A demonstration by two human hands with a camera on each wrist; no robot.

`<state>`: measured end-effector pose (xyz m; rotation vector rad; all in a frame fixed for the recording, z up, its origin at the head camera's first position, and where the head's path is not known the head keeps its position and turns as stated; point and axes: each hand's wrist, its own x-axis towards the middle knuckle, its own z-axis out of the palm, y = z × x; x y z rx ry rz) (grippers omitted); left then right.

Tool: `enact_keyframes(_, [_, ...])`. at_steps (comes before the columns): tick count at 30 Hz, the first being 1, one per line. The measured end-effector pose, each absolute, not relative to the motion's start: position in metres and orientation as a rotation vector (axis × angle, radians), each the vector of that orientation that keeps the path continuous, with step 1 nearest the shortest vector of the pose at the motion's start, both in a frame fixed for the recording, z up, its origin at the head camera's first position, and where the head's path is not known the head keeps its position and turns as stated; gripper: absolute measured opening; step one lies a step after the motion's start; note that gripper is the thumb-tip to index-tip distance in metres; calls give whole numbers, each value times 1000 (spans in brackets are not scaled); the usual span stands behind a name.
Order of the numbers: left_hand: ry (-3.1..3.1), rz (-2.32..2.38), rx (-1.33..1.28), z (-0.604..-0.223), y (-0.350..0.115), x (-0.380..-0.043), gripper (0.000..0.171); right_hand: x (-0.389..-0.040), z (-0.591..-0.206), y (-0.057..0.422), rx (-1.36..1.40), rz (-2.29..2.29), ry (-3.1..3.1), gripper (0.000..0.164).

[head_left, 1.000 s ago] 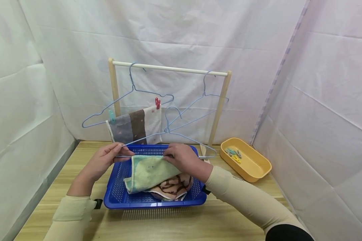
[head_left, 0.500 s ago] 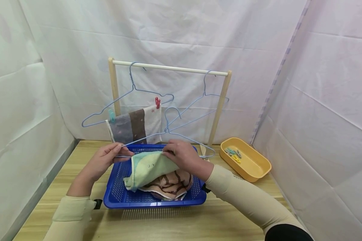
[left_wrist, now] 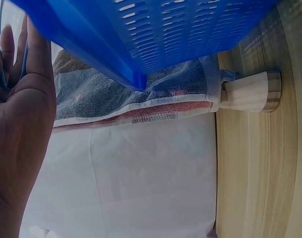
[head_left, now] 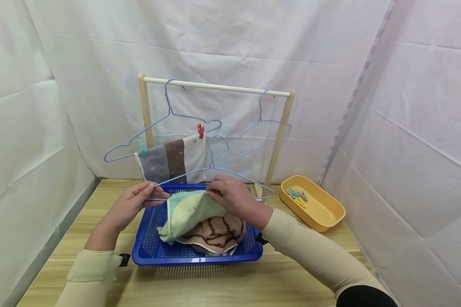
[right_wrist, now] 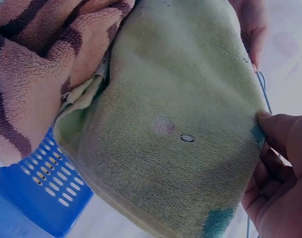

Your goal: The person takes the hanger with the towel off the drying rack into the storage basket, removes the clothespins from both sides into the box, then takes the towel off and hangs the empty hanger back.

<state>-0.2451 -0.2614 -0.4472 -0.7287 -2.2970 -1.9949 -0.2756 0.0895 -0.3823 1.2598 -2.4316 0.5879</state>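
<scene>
My left hand [head_left: 134, 200] grips the left end of a blue wire hanger [head_left: 212, 165], its wire passing between thumb and fingers, as the left wrist view shows too. With thumb and fingers, my right hand [head_left: 232, 196] pinches the top edge of a green towel [head_left: 190, 213] at the hanger's lower bar. In the right wrist view the green towel [right_wrist: 180, 124] spreads wide, the hanger wire behind its edge. Under it a peach towel [head_left: 219, 232] with dark brown lines lies crumpled in a blue basket [head_left: 199, 260].
Behind stands a wooden rack [head_left: 215, 88] with two more hangers. The left one bears a grey, brown and white towel [head_left: 174, 160], held by a teal clothespin [head_left: 142, 147] and a red clothespin [head_left: 201, 131]. A yellow tray [head_left: 326, 213] with several clothespins [head_left: 297, 197] sits right.
My right hand has shifted slightly up and left, pulling the green towel's top edge higher. More of the peach towel shows. The left hand stays put on the hanger.
</scene>
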Motion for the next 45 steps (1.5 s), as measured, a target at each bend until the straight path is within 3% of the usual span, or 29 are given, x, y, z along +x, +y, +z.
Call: enact_keyframes(45, [-2334, -1971, -636, -447, -260, -246, 48, -277, -321, 103, 1286, 796, -2224, 4])
